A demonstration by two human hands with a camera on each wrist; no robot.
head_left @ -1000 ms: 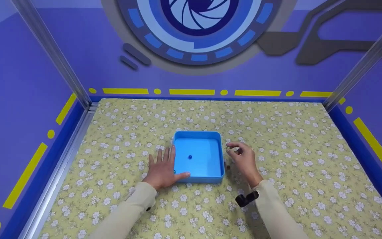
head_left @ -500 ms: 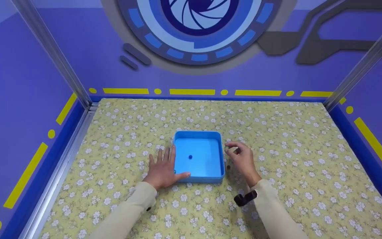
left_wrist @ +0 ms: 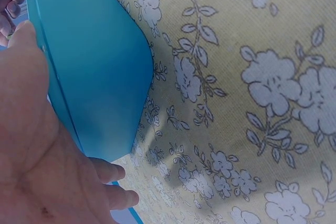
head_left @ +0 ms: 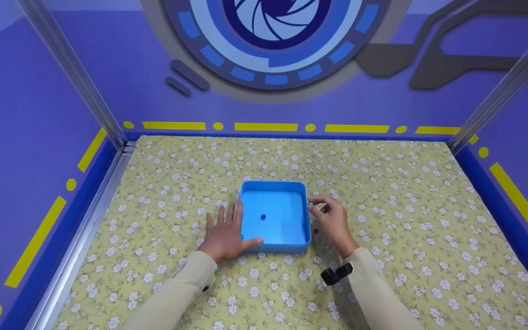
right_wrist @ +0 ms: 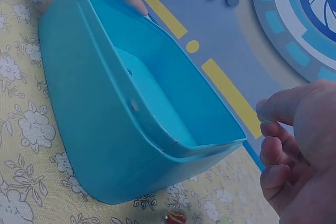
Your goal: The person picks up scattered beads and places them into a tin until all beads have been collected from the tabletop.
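Observation:
A square blue box (head_left: 277,219) with an open top stands on the flowered cloth. One small dark blue marble (head_left: 263,217) lies on its floor. My left hand (head_left: 223,236) rests spread against the box's left side, its thumb over the near rim. Beyond the right rim, my right hand (head_left: 333,220) pinches a tiny, pale greenish marble between thumb and forefinger; the fingertips mostly hide it. In the right wrist view this hand (right_wrist: 302,150) is raised near the box rim. A reddish-brown marble (right_wrist: 176,217) lies on the cloth outside the box, below the right hand.
The flowered cloth (head_left: 397,192) covers the table all round the box. Purple panels (head_left: 264,110) with yellow marks enclose the back and both sides. Metal posts (head_left: 78,75) stand at the back corners. A black wrist device (head_left: 336,275) sits on the right sleeve.
My right hand has moved slightly left, its pinching fingertips now right at the box's right rim. The left hand, the box and the dark blue marble have stayed put.

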